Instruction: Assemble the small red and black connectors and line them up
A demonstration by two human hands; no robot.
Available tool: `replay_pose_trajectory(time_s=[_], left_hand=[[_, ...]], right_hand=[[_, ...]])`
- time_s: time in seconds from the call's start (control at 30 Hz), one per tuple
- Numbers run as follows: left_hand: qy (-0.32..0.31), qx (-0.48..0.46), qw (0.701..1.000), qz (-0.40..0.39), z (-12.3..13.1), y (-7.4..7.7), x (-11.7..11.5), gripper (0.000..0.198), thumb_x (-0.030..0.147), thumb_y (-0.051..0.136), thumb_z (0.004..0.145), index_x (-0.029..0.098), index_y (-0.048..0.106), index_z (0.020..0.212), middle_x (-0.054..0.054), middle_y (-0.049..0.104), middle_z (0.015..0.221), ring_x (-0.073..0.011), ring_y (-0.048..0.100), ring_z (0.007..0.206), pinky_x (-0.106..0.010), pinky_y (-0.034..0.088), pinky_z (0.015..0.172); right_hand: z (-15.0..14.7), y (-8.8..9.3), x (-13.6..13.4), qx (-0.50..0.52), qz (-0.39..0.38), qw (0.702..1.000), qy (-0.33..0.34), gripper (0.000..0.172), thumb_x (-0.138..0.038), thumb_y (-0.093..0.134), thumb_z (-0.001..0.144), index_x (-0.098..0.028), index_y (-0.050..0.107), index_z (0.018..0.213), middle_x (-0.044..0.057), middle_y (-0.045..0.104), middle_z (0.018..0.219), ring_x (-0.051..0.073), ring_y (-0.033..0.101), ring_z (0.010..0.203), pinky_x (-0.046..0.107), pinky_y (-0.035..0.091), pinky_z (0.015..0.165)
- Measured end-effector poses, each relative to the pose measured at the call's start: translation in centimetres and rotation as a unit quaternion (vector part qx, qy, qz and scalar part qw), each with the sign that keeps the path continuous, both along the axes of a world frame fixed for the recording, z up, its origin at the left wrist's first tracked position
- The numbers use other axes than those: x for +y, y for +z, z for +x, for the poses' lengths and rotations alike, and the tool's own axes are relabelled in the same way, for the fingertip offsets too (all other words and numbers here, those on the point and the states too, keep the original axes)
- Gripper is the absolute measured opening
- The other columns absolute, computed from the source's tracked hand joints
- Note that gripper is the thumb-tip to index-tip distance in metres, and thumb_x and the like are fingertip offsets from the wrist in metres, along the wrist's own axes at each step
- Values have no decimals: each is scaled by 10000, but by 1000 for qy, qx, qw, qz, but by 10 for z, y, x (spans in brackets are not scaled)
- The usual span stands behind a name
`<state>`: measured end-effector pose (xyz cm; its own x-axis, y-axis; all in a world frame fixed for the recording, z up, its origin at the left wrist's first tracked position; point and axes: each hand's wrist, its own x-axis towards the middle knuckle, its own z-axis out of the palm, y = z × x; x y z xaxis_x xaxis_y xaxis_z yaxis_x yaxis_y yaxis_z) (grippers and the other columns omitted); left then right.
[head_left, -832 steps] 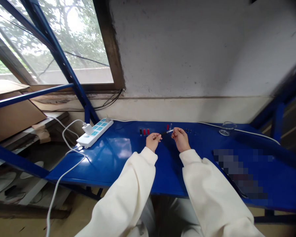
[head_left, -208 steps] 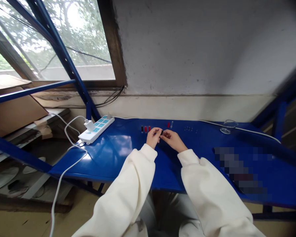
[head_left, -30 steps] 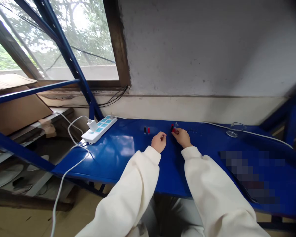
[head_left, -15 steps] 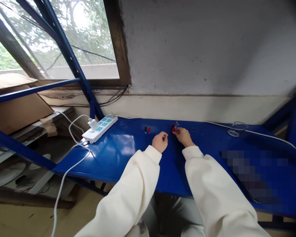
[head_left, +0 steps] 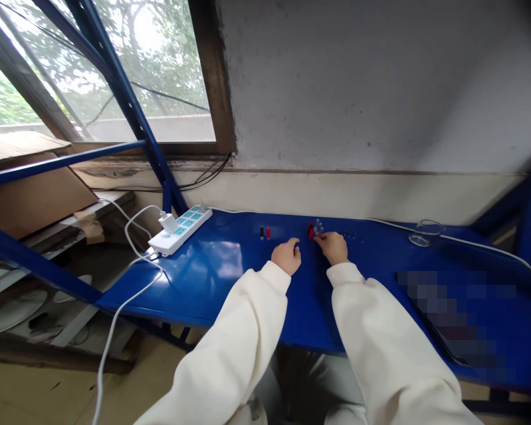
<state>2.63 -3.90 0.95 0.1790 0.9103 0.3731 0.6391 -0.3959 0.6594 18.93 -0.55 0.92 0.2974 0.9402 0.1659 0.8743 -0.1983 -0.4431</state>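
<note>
My left hand (head_left: 287,256) hovers over the blue tabletop with thumb and index finger parted and nothing visible between them. Just beyond it a small black cylinder (head_left: 261,232) and a small red cylinder (head_left: 268,233) stand side by side. My right hand (head_left: 335,248) is closed at the fingertips, right by a small cluster of red and black pieces (head_left: 310,229) and clear pieces (head_left: 318,225). Whatever its fingertips pinch is too small to make out. Several tiny clear pieces (head_left: 353,236) lie to the right of that hand.
A white power strip (head_left: 181,231) with a plugged-in cable sits at the table's left end. A clear round container (head_left: 419,239) stands at the back right near a white cable. A dark flat object (head_left: 433,319), partly pixelated, lies on the right. Blue metal posts (head_left: 128,106) frame the left side.
My left hand's thumb and index finger have parted from a pinch. My right hand's fingers have shifted slightly down and away from the clear pieces, which show more fully.
</note>
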Motion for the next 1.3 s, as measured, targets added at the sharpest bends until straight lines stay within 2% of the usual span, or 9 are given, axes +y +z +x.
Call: replay_pose_trajectory(time_s=[0.13,0.3,0.53,0.73,0.83,0.93,1.03,1.13,1.3], left_hand=[[75,5,997,-35,-8,10,0,538,202,483,733,186,388,1263,-56,583,653,-198,569,663,-282,403,677],[162,-34,985,-57,-22,16,6,650,224,504,728,179,264,1331,-90,600,697,-228,589,701,-328,392,739],[200,-5,977,-71,-29,11,16,591,236,481,752,204,304,1315,-112,612,750,-238,596,741,-328,392,733],[195,5,980,-48,-34,6,21,427,161,424,771,225,445,1193,-143,575,1008,-226,590,769,-328,393,714],[162,-25,986,-36,-33,6,23,274,134,422,773,210,526,1015,-103,595,916,-193,577,749,-305,402,693],[72,-167,982,-55,-26,7,23,162,170,426,794,201,521,921,-28,585,738,-117,547,601,-234,413,590],[-31,-312,942,-123,-15,9,20,152,233,387,823,177,488,923,8,562,700,-38,435,381,-181,363,429],[-112,-373,906,-167,-7,12,15,160,256,388,824,156,461,926,6,558,706,-19,421,332,-160,308,354],[-144,-398,888,-179,-6,15,10,194,284,425,812,135,459,932,-2,558,698,-29,445,321,-157,272,313]], right_hand=[[0,0,0,-7,1,1000,13,274,-397,519,738,-176,673,789,96,656,743,206,612,730,244,393,580],[-2,4,-6,-43,-17,999,16,278,-364,513,752,-132,640,838,122,646,794,217,611,759,251,397,588],[-18,19,-26,-74,-23,997,18,291,-359,461,787,-124,617,861,146,630,814,218,608,764,267,408,614],[-30,22,-36,-66,-2,997,45,288,-373,424,802,-163,621,816,126,633,792,217,604,744,270,393,608],[-33,21,-38,-48,14,997,61,284,-367,406,813,-169,606,778,114,632,775,213,601,722,260,377,589],[-37,20,-39,-8,54,995,80,311,-373,341,845,-169,572,798,106,628,786,199,595,723,246,366,589],[-42,18,-39,64,85,990,92,383,-421,238,870,-177,532,848,92,623,776,187,588,715,243,370,601],[-44,15,-38,118,107,981,114,432,-459,184,870,-190,515,804,75,611,720,179,575,675,244,374,599],[-42,14,-37,156,160,963,148,432,-483,219,857,-189,492,699,42,576,642,140,519,585,225,366,578]])
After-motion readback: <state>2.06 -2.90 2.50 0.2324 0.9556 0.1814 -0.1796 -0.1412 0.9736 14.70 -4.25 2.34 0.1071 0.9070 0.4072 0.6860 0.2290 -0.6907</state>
